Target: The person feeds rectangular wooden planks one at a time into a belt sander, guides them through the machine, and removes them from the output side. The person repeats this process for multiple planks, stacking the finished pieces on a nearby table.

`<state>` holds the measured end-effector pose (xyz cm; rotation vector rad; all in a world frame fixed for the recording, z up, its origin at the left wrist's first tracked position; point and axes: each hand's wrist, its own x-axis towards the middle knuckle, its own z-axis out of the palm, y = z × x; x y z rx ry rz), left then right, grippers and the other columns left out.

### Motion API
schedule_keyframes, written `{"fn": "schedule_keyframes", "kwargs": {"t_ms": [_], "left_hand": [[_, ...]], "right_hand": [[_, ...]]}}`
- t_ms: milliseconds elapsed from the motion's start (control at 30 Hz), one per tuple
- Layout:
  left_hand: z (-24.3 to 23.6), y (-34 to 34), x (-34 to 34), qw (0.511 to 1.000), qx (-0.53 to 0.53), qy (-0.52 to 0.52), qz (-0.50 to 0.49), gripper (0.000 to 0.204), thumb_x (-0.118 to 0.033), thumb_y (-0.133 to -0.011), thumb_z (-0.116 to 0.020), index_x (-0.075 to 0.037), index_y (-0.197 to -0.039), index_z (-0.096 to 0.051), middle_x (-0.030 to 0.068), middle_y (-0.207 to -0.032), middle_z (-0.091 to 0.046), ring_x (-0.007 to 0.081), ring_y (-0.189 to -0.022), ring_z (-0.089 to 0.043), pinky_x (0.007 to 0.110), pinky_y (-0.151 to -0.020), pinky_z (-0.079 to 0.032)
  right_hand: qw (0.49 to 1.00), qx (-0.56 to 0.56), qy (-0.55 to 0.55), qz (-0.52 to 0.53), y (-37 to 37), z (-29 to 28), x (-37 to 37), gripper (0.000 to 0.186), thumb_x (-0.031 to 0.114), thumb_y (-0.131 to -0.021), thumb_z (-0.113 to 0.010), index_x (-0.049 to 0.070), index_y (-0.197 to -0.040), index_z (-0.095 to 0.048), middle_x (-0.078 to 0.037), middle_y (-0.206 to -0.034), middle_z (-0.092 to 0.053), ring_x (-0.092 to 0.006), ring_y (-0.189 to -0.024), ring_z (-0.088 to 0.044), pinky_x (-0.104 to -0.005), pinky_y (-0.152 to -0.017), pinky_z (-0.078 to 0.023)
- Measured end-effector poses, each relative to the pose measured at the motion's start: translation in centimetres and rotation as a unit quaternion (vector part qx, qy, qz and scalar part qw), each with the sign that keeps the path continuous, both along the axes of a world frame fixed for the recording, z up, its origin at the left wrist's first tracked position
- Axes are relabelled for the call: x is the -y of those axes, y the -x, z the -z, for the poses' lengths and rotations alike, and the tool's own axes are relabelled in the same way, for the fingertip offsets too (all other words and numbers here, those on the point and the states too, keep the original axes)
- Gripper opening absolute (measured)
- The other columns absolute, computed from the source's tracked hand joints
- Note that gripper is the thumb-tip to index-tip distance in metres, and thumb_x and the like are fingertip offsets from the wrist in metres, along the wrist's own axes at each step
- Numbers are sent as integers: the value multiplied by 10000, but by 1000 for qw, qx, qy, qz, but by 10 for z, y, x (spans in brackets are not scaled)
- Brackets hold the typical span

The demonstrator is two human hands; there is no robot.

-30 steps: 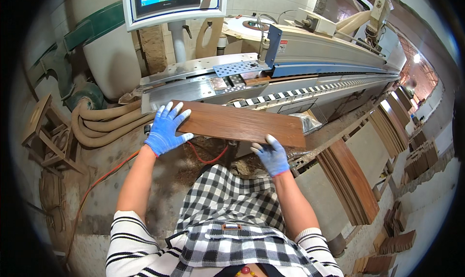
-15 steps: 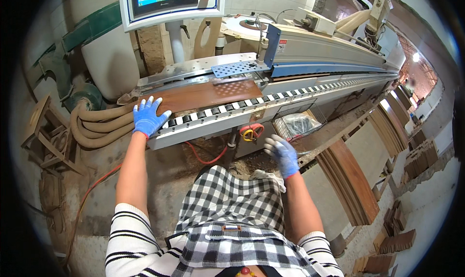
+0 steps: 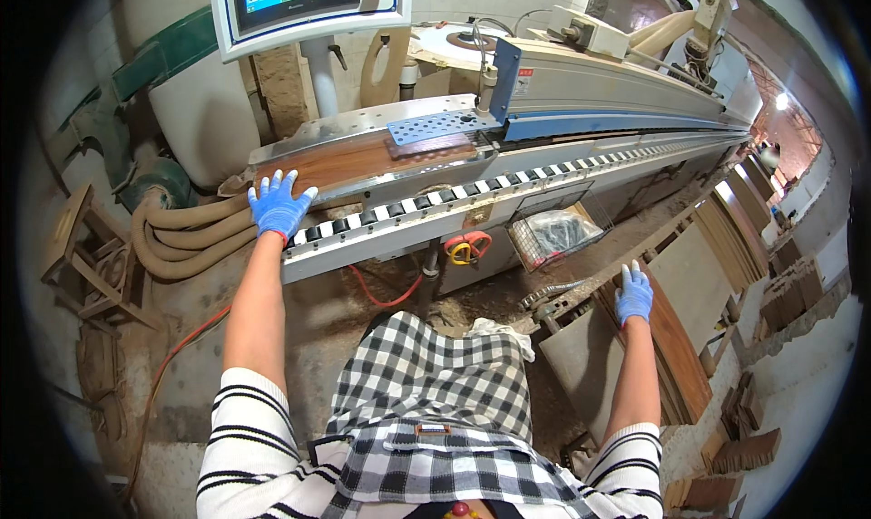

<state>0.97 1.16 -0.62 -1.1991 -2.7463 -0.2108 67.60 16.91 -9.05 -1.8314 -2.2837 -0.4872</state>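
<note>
A wood-grain board (image 3: 331,159) lies along the metal bed of a long machine, its right end partly under a perforated blue plate (image 3: 426,125). My left hand (image 3: 281,208), in a blue glove with pale fingertips, rests spread on the board's front left edge, beside a roller track (image 3: 472,189). My right hand (image 3: 633,294), gloved alike, is stretched out to the lower right over a stack of similar boards (image 3: 685,374), its fingers extended; whether it touches the top board, I cannot tell.
A control screen (image 3: 298,0) stands above. Ribbed hoses (image 3: 190,251) and a wooden stool (image 3: 86,265) are at left. Red and yellow looped items (image 3: 467,247) hang below the track near a wire basket (image 3: 555,236). More board piles (image 3: 730,247) line the right; a red hose (image 3: 386,297) crosses below.
The board has gone from between my hands onto the machine bed and farther back beneath the plate. My right hand has let go and moved right to the stack.
</note>
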Motion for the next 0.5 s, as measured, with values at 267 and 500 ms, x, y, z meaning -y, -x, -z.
{"fn": "schedule_keyframes", "kwargs": {"t_ms": [267, 500], "left_hand": [[6, 2, 1, 999, -12, -30, 9, 711, -667, -825, -446, -229, -1384, -422, 57, -1487, -320, 266, -1378, -262, 493, -1130, -77], [4, 0, -1, 999, -5, -36, 10, 701, -654, -827, -456, -225, -1380, -429, 55, -1483, -327, 264, -1376, -265, 483, -1133, -73]], "right_hand": [[999, 38, -10, 11, -2, 11, -10, 348, 108, -783, -563, 144, -1129, -581, -75, -1175, -570, -276, -1017, -551, -407, -841, -450], [997, 54, -51, 26, 8, 10, 25, 292, 88, -784, -552, 135, -1069, -595, -77, -1078, -587, -274, -940, -554, -401, -790, -448]]}}
